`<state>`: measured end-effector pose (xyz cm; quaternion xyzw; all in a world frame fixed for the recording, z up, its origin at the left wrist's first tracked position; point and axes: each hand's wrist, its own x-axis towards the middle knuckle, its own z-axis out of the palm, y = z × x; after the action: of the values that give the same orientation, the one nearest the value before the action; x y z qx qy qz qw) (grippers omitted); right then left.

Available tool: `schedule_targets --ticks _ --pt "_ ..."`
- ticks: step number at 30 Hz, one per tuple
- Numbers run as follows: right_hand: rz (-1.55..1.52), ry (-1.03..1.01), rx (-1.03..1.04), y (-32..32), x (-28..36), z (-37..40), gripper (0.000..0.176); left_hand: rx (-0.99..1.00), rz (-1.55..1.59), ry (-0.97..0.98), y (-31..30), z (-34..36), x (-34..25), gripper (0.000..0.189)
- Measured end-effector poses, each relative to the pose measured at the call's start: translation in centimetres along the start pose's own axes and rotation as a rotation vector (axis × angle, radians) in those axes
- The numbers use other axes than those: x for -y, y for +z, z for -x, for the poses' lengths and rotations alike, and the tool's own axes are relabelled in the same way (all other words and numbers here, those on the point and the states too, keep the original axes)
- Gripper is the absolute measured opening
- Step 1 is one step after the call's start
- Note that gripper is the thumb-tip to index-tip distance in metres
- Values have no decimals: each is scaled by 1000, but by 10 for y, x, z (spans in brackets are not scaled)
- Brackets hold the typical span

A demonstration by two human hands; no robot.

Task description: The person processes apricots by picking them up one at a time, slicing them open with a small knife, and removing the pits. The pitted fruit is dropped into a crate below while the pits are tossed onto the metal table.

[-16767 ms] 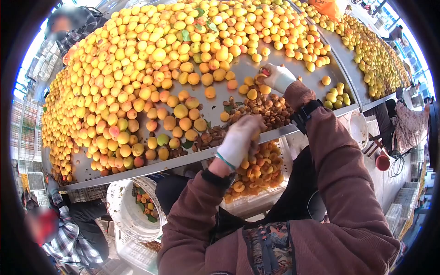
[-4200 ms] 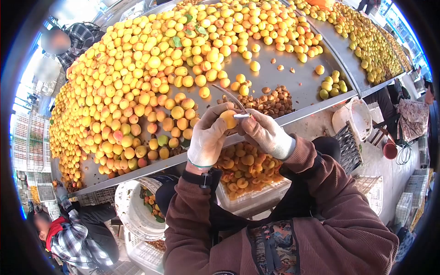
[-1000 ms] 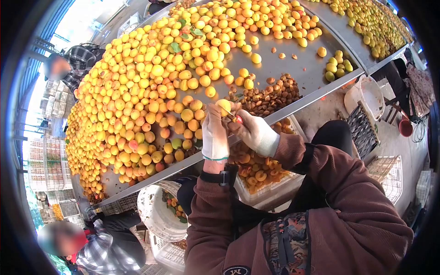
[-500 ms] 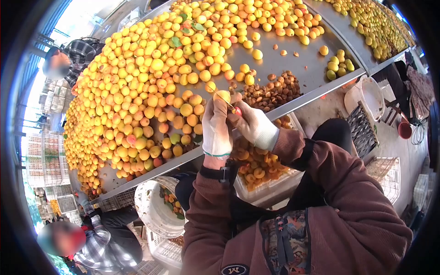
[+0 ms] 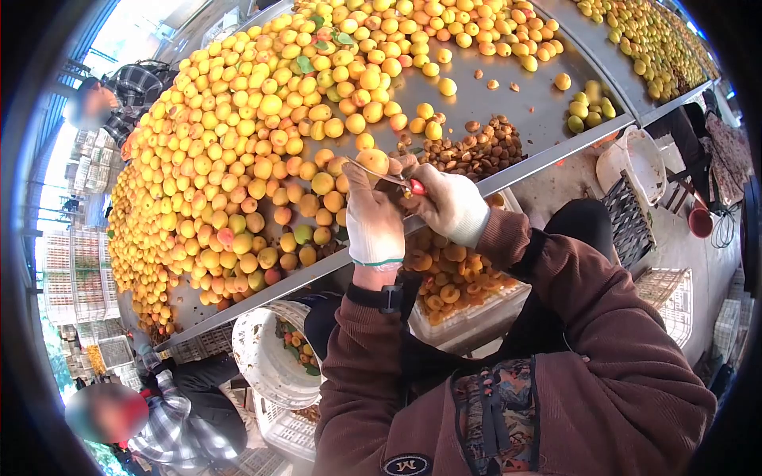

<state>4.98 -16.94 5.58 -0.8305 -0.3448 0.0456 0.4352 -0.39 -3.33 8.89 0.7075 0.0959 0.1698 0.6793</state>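
My left hand (image 5: 374, 220), in a white work glove with stained fingers, is closed around a yellow apricot (image 5: 372, 162) above the metal table's front edge. A knife (image 5: 417, 187) with a red handle is gripped in my gloved right hand (image 5: 454, 208). Its thin blade points left and lies against the lower side of the apricot. Both hands are close together, and the fingers hide part of the fruit. Just behind them on the table is a heap of brown apricot pits (image 5: 480, 151). Below sits a crate of halved apricots (image 5: 452, 293).
Whole apricots (image 5: 238, 159) cover much of the metal table (image 5: 548, 103). Several greenish ones (image 5: 589, 109) lie right. A white bucket (image 5: 274, 361) with leaves and fruit stands at lower left, and another bucket (image 5: 635, 159) at right. Two people (image 5: 186, 420) (image 5: 143, 91) sit along the left.
My right hand has shifted slightly right and up. The knife blade has swung to a flatter angle across the apricot, and the apricot has moved slightly left.
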Motion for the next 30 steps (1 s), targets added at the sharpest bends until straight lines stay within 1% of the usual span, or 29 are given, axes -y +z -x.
schedule_targets --ticks 1,2,3,4,6,7,8,9,10,12,13,14,16,17,18,19,20,21,22,23,24,26,27,28,30 --pt "-68 -48 -104 -2 5 -1 33 -31 -14 -76 1 0 -3 25" --pt "-60 -48 -105 -6 9 -4 33 -62 -27 -155 3 0 -5 23" --pt "-72 -18 -119 -10 12 -7 33 -59 91 -121 6 1 -1 30" --pt "-88 12 -133 -12 13 -8 34 -59 92 -122 6 0 4 30" --pt "-110 6 -164 -11 14 -9 32 -32 767 -342 5 -4 13 40" --pt "-241 44 -242 -12 16 -11 30 -25 764 -341 3 -5 17 40" --pt "-367 84 -318 -15 19 -10 28 41 458 -194 1 -4 20 44" --pt "-392 102 -314 -19 19 -11 25 101 155 -48 2 0 24 48" --pt "-386 105 -314 -18 18 -11 25 103 162 -50 6 4 24 48" --pt "-498 140 -316 -12 19 -12 24 141 -110 -161 13 10 21 45" --pt "-553 201 -318 -13 23 -13 22 52 -129 -146 20 12 16 40" --pt "-555 200 -322 -9 23 -13 22 55 -131 -143 25 11 14 40" --pt "-666 286 -391 1 16 -15 21 -109 -129 -75 33 5 12 35" --pt "-600 277 -413 3 13 -16 21 -109 -129 -73 36 3 17 35" --pt "-600 277 -412 3 10 -15 21 -134 2 -97 38 0 29 32" --pt "-486 253 -390 2 9 -15 21 -160 133 -123 39 -1 36 29" --pt "-373 229 -365 1 9 -14 20 -165 133 -129 37 0 43 29" --pt "-374 234 -358 0 8 -13 20 -93 -2 -127 32 1 50 26" --pt "-281 167 -335 -3 9 -12 20 -20 -138 -124 29 1 52 24" --pt "-189 101 -310 -4 8 -11 20 19 -164 -92 27 3 54 23" --pt "-194 110 -304 -5 5 -10 20 18 -168 -103 20 3 55 23" --pt "-41 -141 -216 -7 -4 -10 20 199 742 -822 5 -1 46 27" --pt "44 -158 -177 -5 -8 -10 22 55 560 -804 17 3 44 27" --pt "40 -147 -176 -4 -10 -12 22 56 556 -815 18 5 38 27" --pt "97 -207 -95 -4 -11 -11 23 30 661 -915 18 9 31 29"
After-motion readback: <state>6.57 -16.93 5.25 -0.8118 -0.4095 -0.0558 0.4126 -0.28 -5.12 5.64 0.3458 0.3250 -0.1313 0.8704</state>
